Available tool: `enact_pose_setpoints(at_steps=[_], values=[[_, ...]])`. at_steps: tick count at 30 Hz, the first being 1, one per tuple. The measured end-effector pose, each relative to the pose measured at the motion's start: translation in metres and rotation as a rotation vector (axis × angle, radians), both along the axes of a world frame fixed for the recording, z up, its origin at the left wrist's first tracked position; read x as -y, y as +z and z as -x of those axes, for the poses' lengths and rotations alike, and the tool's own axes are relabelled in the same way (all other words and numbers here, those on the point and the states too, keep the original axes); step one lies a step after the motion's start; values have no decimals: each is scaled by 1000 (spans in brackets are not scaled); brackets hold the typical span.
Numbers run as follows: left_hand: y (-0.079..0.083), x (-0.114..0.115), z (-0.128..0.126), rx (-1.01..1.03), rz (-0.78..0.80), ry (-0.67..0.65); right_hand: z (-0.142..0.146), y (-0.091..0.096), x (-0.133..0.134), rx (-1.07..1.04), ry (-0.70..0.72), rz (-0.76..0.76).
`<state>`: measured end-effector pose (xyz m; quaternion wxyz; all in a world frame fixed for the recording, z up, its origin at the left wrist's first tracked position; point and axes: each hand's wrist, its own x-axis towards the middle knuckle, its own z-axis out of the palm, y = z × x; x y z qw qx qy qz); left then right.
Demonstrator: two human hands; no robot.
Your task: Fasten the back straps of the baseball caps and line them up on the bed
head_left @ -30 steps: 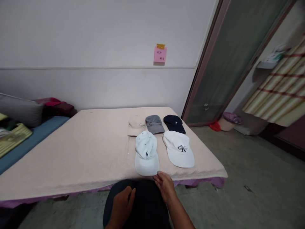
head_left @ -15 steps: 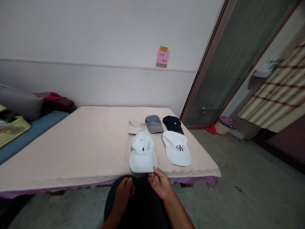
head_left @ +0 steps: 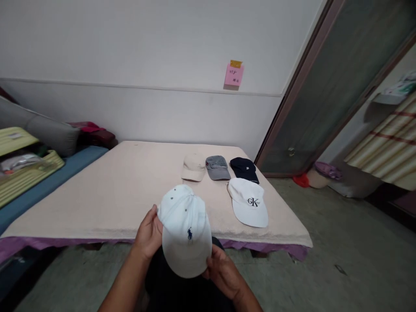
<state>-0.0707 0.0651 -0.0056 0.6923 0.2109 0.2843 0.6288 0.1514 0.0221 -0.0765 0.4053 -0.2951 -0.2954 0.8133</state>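
A white baseball cap point(head_left: 183, 212) with a small dark blue horse-and-rider logo is held up over my lap, its brim toward me. My left hand point(head_left: 150, 234) grips the crown's left edge, with some fingers hidden behind it. At the brim's right edge, my right hand point(head_left: 222, 269) pinches the cap. On the bed to the right lies a white cap with black letters point(head_left: 248, 201). Behind it sits a navy cap point(head_left: 243, 168). A grey cap point(head_left: 217, 167) and a beige cap point(head_left: 193, 167) complete the back row.
The bed point(head_left: 130, 190) has a pale pink cover. A yellow case point(head_left: 35, 175) with things inside lies at the left, near a grey cushion point(head_left: 42, 128). A pink note point(head_left: 234, 75) hangs on the wall. A bin point(head_left: 320, 174) stands on the floor at the right.
The white cap with the horse logo has come up off the bed toward me. My left hand has moved from my lap onto its crown. The view has turned slightly left.
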Motion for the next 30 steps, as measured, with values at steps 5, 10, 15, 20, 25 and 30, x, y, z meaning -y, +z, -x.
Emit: enact_pose_setpoints(at_steps=[5,10,15,20,25,30], values=[[24,20,-5,-406,-84,159,12,-6,-15,168,0,-133],[20,37,-10,-959,-206,152,16,-6,-39,390,-267,-124],[-13,52,-12,-1301,-446,46,3,4,-39,364,-411,-116],[-25,75,-18,-1295,-468,-45,-1,14,-23,332,-311,-210],[-10,86,-30,-1068,-289,-250,12,16,-4,284,-250,-261],[-6,81,-44,-698,-15,-173,25,13,11,289,-197,-310]])
